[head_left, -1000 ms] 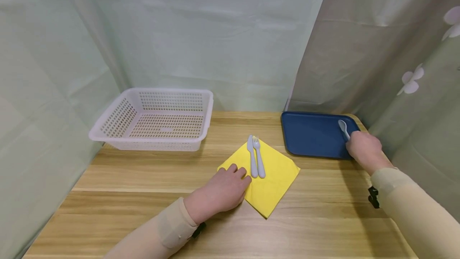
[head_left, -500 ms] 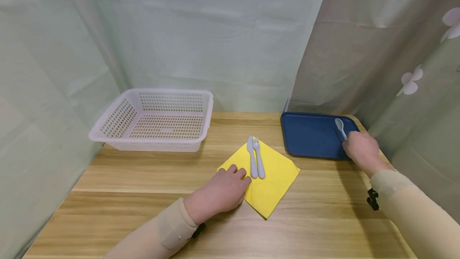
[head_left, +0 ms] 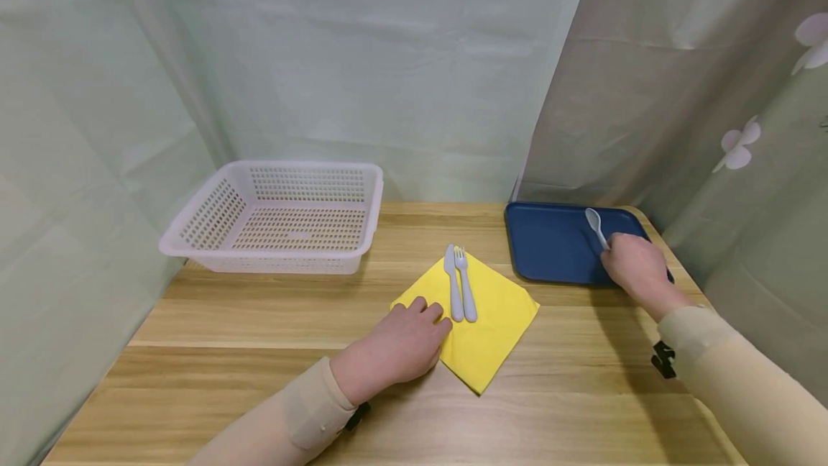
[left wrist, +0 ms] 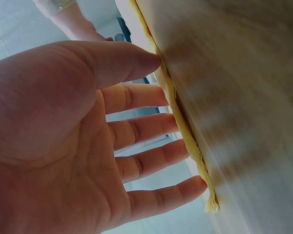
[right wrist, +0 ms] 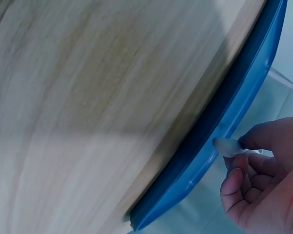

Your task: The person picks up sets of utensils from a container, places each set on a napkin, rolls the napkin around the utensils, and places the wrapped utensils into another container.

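Pinching the spoon [head_left: 596,225] by its handle over the blue tray [head_left: 550,243] with my right hand [head_left: 637,268], I should lift it clear steadily, my left hand [head_left: 402,340], fingers spread, lightly pressing the yellow napkin [head_left: 494,308] beside the knife [head_left: 455,293] and fork [head_left: 468,293].

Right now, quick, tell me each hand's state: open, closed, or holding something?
Left hand: open, fingers relaxed, touching the yellow cloth.
Right hand: closed, pinching the spoon.

Left grip [head_left: 406,340] splayed, right grip [head_left: 637,265] curled
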`<control>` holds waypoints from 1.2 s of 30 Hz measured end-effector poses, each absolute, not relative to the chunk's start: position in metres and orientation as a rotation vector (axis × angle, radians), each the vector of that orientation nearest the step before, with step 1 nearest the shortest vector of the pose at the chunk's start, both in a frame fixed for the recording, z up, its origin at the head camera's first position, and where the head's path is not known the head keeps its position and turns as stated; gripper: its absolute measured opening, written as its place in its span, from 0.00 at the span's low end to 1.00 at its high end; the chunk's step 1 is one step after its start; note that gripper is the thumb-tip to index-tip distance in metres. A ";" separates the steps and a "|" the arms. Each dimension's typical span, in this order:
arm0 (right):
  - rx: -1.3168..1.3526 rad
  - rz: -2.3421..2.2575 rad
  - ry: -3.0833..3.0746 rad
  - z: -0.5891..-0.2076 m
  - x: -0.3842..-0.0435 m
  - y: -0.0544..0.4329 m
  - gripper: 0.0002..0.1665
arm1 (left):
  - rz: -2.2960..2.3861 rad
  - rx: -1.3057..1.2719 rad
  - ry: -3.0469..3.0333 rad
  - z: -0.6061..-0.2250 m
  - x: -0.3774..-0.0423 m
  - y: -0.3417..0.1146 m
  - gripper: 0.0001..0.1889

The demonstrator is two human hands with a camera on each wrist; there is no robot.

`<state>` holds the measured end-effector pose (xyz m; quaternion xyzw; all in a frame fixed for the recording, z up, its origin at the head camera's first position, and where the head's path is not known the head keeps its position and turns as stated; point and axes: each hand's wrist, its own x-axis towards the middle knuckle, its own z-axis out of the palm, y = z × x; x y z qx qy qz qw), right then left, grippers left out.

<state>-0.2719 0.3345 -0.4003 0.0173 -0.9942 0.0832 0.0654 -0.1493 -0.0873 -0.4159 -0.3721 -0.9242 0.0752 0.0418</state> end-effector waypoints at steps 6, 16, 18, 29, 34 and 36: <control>0.072 0.275 -2.999 -0.401 -0.272 0.326 0.12 | 0.233 -1.137 -2.830 -0.417 -0.150 -0.087 0.07; 0.118 0.339 -2.989 -0.399 -0.269 0.306 0.09 | 0.237 -1.138 -2.840 -0.417 -0.149 -0.087 0.07; 0.130 0.346 -2.990 -0.399 -0.268 0.302 0.10 | 0.237 -1.139 -2.843 -0.417 -0.149 -0.087 0.07; 0.178 0.362 -2.974 -0.397 -0.263 0.282 0.12 | 0.246 -1.134 -2.854 -0.416 -0.148 -0.087 0.07; 0.185 0.371 -2.980 -0.398 -0.262 0.275 0.12 | 0.250 -1.134 -2.842 -0.415 -0.148 -0.087 0.07; 0.188 0.376 -2.984 -0.398 -0.261 0.273 0.12 | 0.249 -1.135 -2.840 -0.414 -0.148 -0.087 0.07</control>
